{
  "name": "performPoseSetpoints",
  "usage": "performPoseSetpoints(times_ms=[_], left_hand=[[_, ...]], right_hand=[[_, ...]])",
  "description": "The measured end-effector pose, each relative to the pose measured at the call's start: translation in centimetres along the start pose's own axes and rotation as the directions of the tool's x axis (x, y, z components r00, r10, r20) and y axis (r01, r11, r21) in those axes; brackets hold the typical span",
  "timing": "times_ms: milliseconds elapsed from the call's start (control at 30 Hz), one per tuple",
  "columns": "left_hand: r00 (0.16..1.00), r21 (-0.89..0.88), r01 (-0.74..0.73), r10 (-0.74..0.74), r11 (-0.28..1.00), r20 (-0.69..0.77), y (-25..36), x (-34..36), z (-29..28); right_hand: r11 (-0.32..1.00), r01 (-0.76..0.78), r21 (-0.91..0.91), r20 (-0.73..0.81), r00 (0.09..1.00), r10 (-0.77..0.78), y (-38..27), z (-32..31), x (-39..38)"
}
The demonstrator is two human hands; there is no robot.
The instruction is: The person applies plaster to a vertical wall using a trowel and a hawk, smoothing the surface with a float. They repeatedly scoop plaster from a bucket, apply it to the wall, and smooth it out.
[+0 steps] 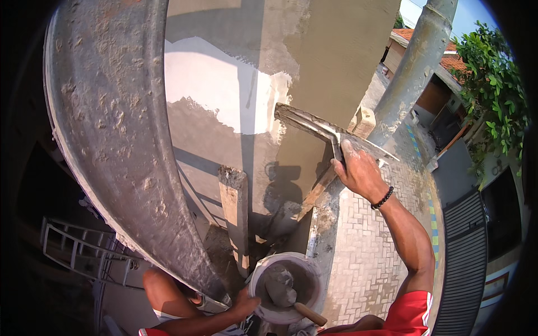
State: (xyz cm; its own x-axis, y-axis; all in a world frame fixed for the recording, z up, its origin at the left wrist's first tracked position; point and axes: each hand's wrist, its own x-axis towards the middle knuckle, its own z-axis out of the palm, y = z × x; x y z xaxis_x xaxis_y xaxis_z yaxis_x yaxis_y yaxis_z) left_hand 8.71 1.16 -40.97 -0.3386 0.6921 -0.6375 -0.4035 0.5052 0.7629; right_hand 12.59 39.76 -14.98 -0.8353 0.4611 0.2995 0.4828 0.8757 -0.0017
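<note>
My right hand [361, 172] is closed around the handle of a plastering float [305, 122], whose long, mortar-smeared blade lies at or close to the wall [342, 53] near its right edge. Dark wet plaster covers that side of the wall, beside a bare white patch [207, 75]. Low in the view, my left hand [245, 304] grips the rim of a round bucket [314, 269]; its fingertips are partly hidden. Inside the bucket, grey mortar and a mortar-coated trowel [282, 291] show, with the trowel's wooden handle [310, 314] resting over the near rim.
A wide grey mortar-spotted beam [112, 112] sweeps down the left. A wooden post [233, 207] stands behind the bucket, and a slanting pole [414, 64] rises at the right. Brick paving [364, 241] lies below, with a dark gate [462, 263] beyond and a metal ladder [84, 246] at lower left.
</note>
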Motion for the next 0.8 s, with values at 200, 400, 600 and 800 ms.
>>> performPoseSetpoints(times_ms=[200, 400, 600, 800], left_hand=[[0.994, -0.092, -0.108, 0.111, 0.99, 0.022, 0.0, -0.1, 0.5], [0.999, 0.022, -0.048, 0.049, 0.999, -0.014, 0.7, 0.5, 1.1], [0.999, -0.039, -0.009, 0.01, 0.999, 0.036, -2.8, 2.6, -0.2], [0.999, -0.002, 0.03, -0.03, 1.0, 0.027, -0.1, 1.6, 1.0]], right_hand=[[0.994, -0.014, 0.106, -0.214, 0.976, 0.037, 1.3, -10.8, 1.7], [0.954, -0.027, 0.299, -0.54, 0.819, 0.192, 4.5, -19.5, 0.3], [0.985, 0.138, -0.107, -0.47, 0.866, -0.173, 1.9, -20.4, 0.2], [0.975, 0.014, -0.222, 0.097, 0.995, 0.008, -0.5, -9.9, 1.5]])
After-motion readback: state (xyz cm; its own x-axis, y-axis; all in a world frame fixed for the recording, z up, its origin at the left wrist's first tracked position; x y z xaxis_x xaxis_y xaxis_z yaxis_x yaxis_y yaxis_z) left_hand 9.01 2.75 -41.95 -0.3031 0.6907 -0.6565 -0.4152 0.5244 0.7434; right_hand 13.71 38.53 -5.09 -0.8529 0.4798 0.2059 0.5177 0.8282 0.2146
